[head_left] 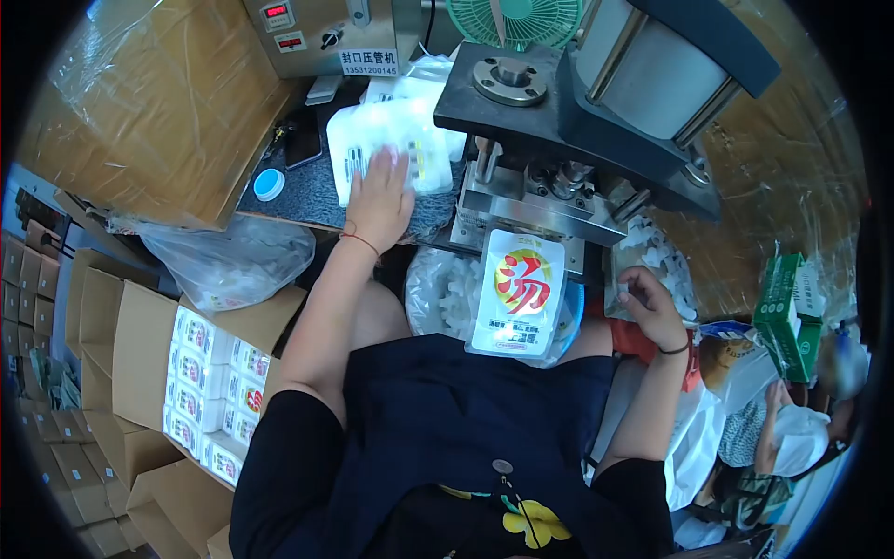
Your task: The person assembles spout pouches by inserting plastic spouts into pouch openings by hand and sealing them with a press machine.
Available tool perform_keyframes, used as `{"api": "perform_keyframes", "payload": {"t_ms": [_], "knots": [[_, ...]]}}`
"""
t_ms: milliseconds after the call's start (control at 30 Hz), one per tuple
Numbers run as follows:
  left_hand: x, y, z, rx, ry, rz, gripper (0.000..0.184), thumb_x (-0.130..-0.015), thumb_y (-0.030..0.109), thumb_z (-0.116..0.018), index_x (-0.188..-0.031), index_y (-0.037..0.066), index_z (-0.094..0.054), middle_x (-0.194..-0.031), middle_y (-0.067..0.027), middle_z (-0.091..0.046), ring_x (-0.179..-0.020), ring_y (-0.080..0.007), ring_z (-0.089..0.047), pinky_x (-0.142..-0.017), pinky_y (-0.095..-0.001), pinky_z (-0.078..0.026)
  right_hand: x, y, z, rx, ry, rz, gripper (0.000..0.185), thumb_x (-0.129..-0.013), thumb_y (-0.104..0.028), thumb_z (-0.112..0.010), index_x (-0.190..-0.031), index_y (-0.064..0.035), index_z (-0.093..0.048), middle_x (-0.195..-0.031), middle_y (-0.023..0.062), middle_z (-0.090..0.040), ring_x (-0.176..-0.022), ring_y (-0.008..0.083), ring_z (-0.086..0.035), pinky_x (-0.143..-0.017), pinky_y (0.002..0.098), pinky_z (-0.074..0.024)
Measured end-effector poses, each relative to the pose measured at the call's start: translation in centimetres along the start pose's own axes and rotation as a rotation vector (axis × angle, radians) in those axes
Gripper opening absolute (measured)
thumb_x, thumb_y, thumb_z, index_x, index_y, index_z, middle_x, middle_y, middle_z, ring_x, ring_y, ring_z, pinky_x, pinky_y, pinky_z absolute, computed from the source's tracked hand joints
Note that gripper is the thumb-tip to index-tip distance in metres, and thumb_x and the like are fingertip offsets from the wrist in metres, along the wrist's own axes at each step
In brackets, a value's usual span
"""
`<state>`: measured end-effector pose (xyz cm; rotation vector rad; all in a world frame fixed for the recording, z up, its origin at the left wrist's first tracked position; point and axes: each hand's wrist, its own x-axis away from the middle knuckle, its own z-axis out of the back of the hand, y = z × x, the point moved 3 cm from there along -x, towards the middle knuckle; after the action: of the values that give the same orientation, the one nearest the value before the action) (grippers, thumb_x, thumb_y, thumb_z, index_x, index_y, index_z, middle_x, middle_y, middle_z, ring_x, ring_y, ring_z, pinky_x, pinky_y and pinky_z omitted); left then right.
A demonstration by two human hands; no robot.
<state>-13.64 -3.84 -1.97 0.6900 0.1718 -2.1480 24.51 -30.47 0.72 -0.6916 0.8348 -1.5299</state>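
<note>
My left hand (380, 197) lies with its fingers stretched over a stack of white printed pouches (354, 140) on the bench, touching the top one. At the front of a metal press (545, 210), a white pouch (519, 293) with a large red character on a yellow circle hangs above my lap; neither hand touches it. My right hand (655, 307) is off to the right of this pouch, its fingers loosely bent and apart with nothing visible in them. Close by it is a plastic bag of small white pieces (656, 256).
A lidded blue-and-white tub (269, 184) and a dark phone (304, 144) lie left of the stack. Packed pouches fill an open carton (200, 382). Behind stand a control box (326, 37) and a green fan (517, 20). Another person (787, 433) is at far right.
</note>
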Motion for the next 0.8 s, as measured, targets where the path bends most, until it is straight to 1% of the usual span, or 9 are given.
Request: {"api": "perform_keyframes", "payload": {"t_ms": [100, 133, 233, 300, 333, 433, 600, 733, 800], "knots": [[3.3, 1.8, 1.0, 0.08, -0.207, -0.135, 0.059, -0.095, 0.029, -0.065, -0.147, 0.008, -0.049, -0.157, -0.0226, -0.038, -0.142, -0.0427, -0.041, -0.113, -0.0604, -0.034, 0.0, 0.6, -0.7, -0.019, 0.148, -0.041, 0.026, -0.091, -0.007, -0.069, -0.116, -0.0034, -0.06, -0.091, 0.0003, -0.054, -0.08, 0.0109, -0.05, -0.072, 0.0285, -0.046], [4.3, 3.0, 2.3, 0.084, -0.169, -0.196, 0.05, -0.095, 0.025, -0.064, -0.142, 0.011, -0.055, -0.148, -0.0226, -0.05, -0.137, -0.039, -0.048, -0.112, -0.0543, -0.037, 0.0, 0.6, -0.6, 0.204, 0.303, 0.019, 0.03, -0.089, -0.007, -0.071, -0.116, -0.0035, -0.06, -0.092, 0.0069, -0.059, -0.078, 0.0172, -0.057, -0.072, 0.0316, -0.0489], [6.9, 1.0, 1.6, 0.394, -0.131, 0.091, 0.031, -0.099, 0.017, -0.06, -0.128, 0.006, -0.066, -0.124, -0.0219, -0.068, -0.115, -0.0387, -0.064, -0.1, -0.0445, -0.05, 0.2, 0.2, -0.1, 0.539, 0.525, -0.06, 0.035, -0.086, -0.009, -0.073, -0.118, -0.0038, -0.059, -0.1, 0.0157, -0.064, -0.082, 0.0286, -0.064, -0.074, 0.0384, -0.0518], [6.1, 2.4, 5.0, 0.741, -0.103, 0.296, 0.02, -0.101, 0.009, -0.058, -0.112, 0.0, -0.072, -0.096, -0.0148, -0.075, -0.089, -0.0282, -0.072, -0.084, -0.0331, -0.055, 0.4, -1.3, -0.2, 0.661, 0.591, 0.053, 0.03, -0.091, -0.01, -0.067, -0.119, -0.0038, -0.062, -0.109, 0.0195, -0.067, -0.092, 0.0367, -0.066, -0.077, 0.044, -0.0521], [6.9, 3.0, 3.7, 1.251, -0.144, 0.524, 0.015, -0.098, 0.009, -0.065, -0.102, -0.003, -0.074, -0.088, -0.0089, -0.074, -0.08, -0.0138, -0.069, -0.074, -0.0283, -0.054, 0.3, -3.1, -0.6, 0.694, 0.606, 0.114, 0.028, -0.092, -0.01, -0.065, -0.12, -0.0037, -0.062, -0.109, 0.0194, -0.067, -0.093, 0.0371, -0.066, -0.078, 0.0443, -0.052], [7.5, 5.7, 4.3, 1.145, -0.388, 0.362, 0.015, -0.093, 0.01, -0.073, -0.101, -0.002, -0.074, -0.087, -0.0054, -0.073, -0.08, -0.0063, -0.065, -0.07, -0.0265, -0.053, -0.2, -7.4, -3.8, 0.573, 0.472, 0.312, 0.025, -0.096, -0.01, -0.06, -0.119, -0.0024, -0.064, -0.108, 0.0194, -0.067, -0.091, 0.0371, -0.066, -0.08, 0.0446, -0.0525], [8.0, 10.9, 3.9, 1.075, -0.537, 0.252, 0.025, -0.091, 0.022, -0.078, -0.094, -0.002, -0.075, -0.073, -0.0018, -0.07, -0.067, -0.0057, -0.06, -0.061, -0.0252, -0.048, -1.4, -12.2, -7.0, -0.147, 0.223, 0.167, 0.021, -0.093, -0.016, -0.067, -0.109, -0.0026, -0.067, -0.099, 0.0152, -0.071, -0.086, 0.0323, -0.067, -0.082, 0.0421, -0.0504], [9.6, 14.3, 3.2, 1.49, -0.813, 0.422, 0.028, -0.098, 0.024, -0.072, -0.104, -0.003, -0.074, -0.089, -0.0019, -0.073, -0.079, -0.0049, -0.063, -0.071, -0.0238, -0.052, -3.4, -12.8, -7.2, 0.266, 0.181, 0.475, 0.019, -0.096, -0.02, -0.066, -0.103, -0.0025, -0.07, -0.087, 0.0113, -0.068, -0.08, 0.0281, -0.065, -0.074, 0.0373, -0.0504], [9.8, 15.3, 3.3, 1.663, -0.92, 0.469, 0.031, -0.102, 0.025, -0.067, -0.114, -0.003, -0.071, -0.1, -0.0054, -0.075, -0.089, -0.0076, -0.067, -0.081, -0.0263, -0.055, -3.0, -11.6, -5.8, 0.251, 0.061, 0.435, 0.018, -0.096, -0.02, -0.066, -0.104, -0.0045, -0.07, -0.089, 0.0125, -0.069, -0.083, 0.0321, -0.066, -0.075, 0.0408, -0.0508]]}}
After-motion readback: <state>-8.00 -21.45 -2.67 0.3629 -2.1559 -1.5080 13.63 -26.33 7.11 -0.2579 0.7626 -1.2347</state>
